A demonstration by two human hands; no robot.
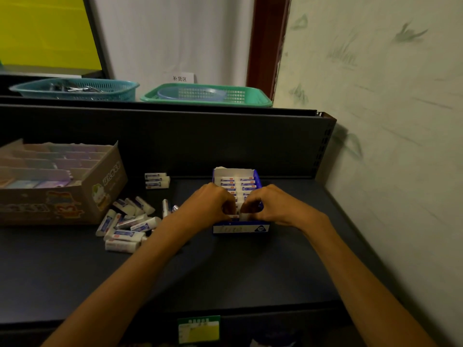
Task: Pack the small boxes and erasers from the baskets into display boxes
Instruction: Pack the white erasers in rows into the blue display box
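Two rows of white erasers (238, 184) fill blue display box (240, 227) | left hand (213, 204), right hand (271, 206) grip pinching erasers

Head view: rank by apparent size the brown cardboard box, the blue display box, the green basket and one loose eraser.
1. brown cardboard box, cut off at the frame's left edge.
2. green basket, farther back, so likely under-read.
3. blue display box, partly hidden by both hands.
4. loose eraser.

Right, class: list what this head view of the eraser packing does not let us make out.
- Front rows of the blue display box: covered by the left hand and right hand.
- Print on the loose erasers: too small.
- Teal basket contents: blurred, behind its mesh.
- Cardboard box: cut off by the left edge.
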